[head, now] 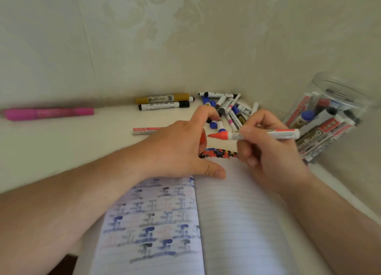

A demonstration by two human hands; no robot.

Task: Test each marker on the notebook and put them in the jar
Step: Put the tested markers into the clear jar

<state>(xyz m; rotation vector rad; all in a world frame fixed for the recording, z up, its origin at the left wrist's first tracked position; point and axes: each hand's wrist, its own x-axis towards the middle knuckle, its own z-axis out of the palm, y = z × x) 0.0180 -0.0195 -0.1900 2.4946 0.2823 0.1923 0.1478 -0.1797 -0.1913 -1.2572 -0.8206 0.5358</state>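
Jar (338, 101) mouth unobstructed (marker pile (228, 109) leftward)

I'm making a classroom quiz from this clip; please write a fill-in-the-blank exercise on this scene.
1. The right hand holds an uncapped white marker with a ____ tip.
2. The clear plastic jar stands to the ____ of the open lined notebook.
3. The long pink marker lies alone at the far ____.
4. The left hand rests on the ____.

Missing words: red; right; left; notebook

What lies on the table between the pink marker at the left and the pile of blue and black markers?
In the head view, a gold marker and a black marker lie side by side there.
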